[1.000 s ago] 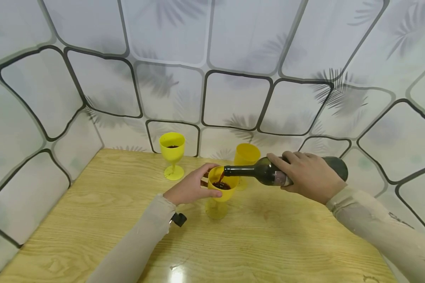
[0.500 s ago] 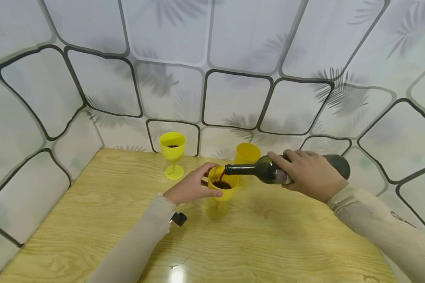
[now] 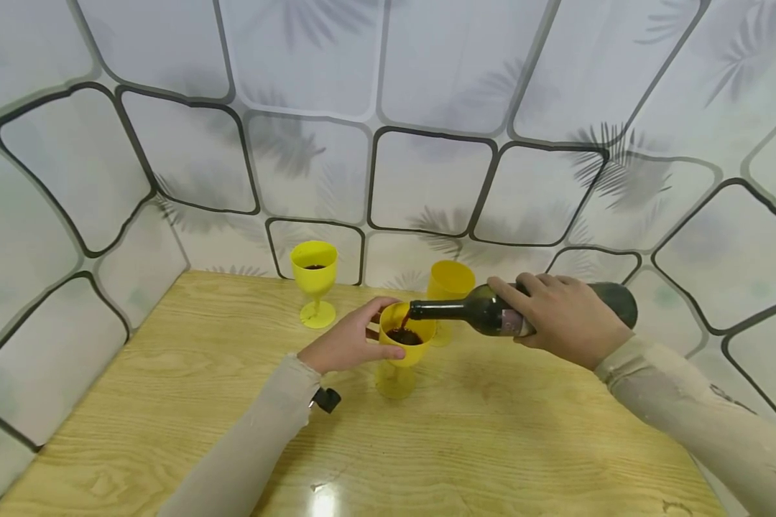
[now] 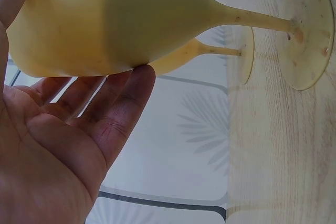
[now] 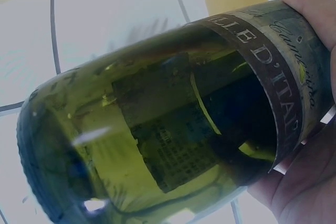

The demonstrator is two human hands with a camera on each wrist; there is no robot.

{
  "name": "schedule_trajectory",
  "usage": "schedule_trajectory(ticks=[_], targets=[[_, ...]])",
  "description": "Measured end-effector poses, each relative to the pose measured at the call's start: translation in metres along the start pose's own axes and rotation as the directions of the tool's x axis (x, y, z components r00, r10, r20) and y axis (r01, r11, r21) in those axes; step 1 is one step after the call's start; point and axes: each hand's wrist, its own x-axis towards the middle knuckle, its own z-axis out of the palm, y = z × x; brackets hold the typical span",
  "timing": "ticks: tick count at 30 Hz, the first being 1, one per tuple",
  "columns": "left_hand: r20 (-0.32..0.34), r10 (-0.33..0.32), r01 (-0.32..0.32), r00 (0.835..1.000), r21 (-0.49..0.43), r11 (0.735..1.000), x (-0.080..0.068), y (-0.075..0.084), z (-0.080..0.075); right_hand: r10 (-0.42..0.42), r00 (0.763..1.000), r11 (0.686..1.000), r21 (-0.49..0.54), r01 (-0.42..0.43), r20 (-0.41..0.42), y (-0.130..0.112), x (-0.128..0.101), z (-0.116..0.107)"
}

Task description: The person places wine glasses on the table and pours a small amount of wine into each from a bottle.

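My left hand [image 3: 352,340] holds a yellow goblet [image 3: 396,362] by its bowl, thumb on the near side and fingers behind. The goblet stands upright, its round foot [image 4: 305,30] on the wooden table. My right hand [image 3: 559,316] grips a dark green wine bottle [image 3: 485,310] round its labelled body, tipped nearly level. The bottle's mouth sits over the goblet's rim, and a thin stream of dark red liquid runs into the bowl, where dark liquid [image 3: 404,336] has pooled. In the right wrist view, the fingers wrap the paper label [image 5: 283,72]; the glass base points away from the hand.
A second yellow goblet [image 3: 314,271] with dark liquid in it stands at the back left. A third yellow goblet [image 3: 450,280] stands behind the bottle neck, partly hidden. Patterned wall covering [image 3: 433,183] rises at the back edge of the wooden table [image 3: 478,445].
The liquid in the held goblet looks slightly higher, and the stream has become thinner. Both hands and the bottle have barely shifted.
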Motion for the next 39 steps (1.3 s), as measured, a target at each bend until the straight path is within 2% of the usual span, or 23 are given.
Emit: schedule_trajectory(ticks=[9,21,27,32,39], targets=[[0.0,-0.005,0.005,1.0,0.016,1.0,0.0,0.001,0.001,0.008,1.0,1.0,-0.008,-0.008,-0.004,0.0,-0.003,0.001],[0.002,-0.005,0.005,1.0,-0.004,1.0,0.0,0.001,0.0,0.033,0.999,0.999,0.041,-0.033,0.021,-0.008,-0.005,0.017],[0.004,0.002,-0.002,1.0,-0.009,1.0,0.0,-0.001,0.0,0.058,0.998,0.993,0.103,-0.06,0.021,-0.012,-0.005,0.026],[0.003,0.011,-0.011,1.0,-0.004,1.0,0.0,-0.001,0.0,0.079,0.997,0.984,0.164,-0.076,-0.016,-0.016,-0.005,0.037],[0.001,0.011,-0.011,1.0,-0.003,1.0,0.0,-0.002,0.001,0.142,0.989,0.95,0.284,-0.127,-0.034,-0.024,-0.005,0.054]])
